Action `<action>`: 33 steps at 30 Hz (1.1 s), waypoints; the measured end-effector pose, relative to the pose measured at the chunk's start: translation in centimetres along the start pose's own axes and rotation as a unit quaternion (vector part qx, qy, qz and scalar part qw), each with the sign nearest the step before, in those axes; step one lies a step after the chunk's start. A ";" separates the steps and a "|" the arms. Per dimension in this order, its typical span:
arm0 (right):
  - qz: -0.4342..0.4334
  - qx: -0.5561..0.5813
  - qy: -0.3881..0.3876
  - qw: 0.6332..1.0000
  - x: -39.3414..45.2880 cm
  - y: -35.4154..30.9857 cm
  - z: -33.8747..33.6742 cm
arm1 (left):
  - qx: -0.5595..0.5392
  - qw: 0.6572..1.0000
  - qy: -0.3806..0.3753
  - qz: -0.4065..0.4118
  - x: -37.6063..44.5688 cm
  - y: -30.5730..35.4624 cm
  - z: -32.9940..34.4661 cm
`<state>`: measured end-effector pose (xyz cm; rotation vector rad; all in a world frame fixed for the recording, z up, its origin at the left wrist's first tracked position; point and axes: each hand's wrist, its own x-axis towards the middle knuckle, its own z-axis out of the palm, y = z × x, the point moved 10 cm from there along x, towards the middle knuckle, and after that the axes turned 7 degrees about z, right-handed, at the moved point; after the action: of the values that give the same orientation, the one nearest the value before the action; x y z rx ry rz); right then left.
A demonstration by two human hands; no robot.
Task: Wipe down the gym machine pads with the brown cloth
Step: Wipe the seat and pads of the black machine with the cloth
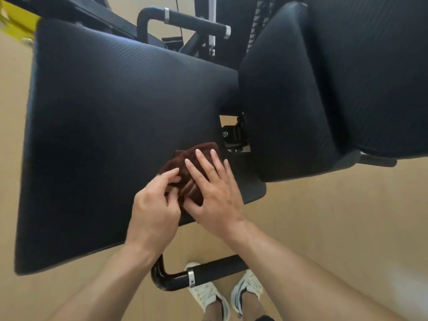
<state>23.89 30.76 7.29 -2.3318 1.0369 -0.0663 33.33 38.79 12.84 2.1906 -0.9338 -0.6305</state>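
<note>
A folded brown cloth (185, 167) lies on the near right part of the large black seat pad (104, 126). My right hand (213, 193) rests flat on the cloth, fingers spread, pressing it onto the pad. My left hand (155, 205) pinches the cloth's near left edge with thumb and fingertips. Both hands cover most of the cloth. A second black back pad (312, 89) stands to the right, separated from the seat by a narrow gap.
A black handle bar (208, 273) with a silver ring juts out below the seat, just above my white shoes (208, 295). Another handle (192, 20) sits at the far side. A metal bracket (234, 135) shows in the gap. Tan floor surrounds the machine.
</note>
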 end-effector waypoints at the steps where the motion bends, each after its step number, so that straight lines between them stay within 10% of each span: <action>1: 0.005 0.012 0.009 1.000 -0.2 0.9 -0.2 | 0.008 1.000 -0.017 0.018 0.3 0.8 1.1; 15: 0.223 0.062 0.068 0.970 -4.6 8.5 -0.8 | -0.006 0.983 -0.175 -0.062 3.6 3.4 10.7; 23: 0.348 0.179 -0.107 0.914 -9.3 7.7 -2.6 | -0.153 0.948 -0.197 -0.198 -6.6 1.2 10.1; 28: 0.353 0.324 -0.297 0.826 -13.9 -2.5 -3.5 | -0.290 0.873 0.002 -0.392 -14.1 -3.2 -0.3; 33: 0.325 0.404 -0.323 0.792 -17.4 -12.9 -6.1 | -0.428 0.762 0.184 -0.450 -21.8 -2.1 -9.8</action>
<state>18.67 46.71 22.32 -1.0097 1.0810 0.4417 26.86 60.22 21.46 1.6467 0.6332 -0.7798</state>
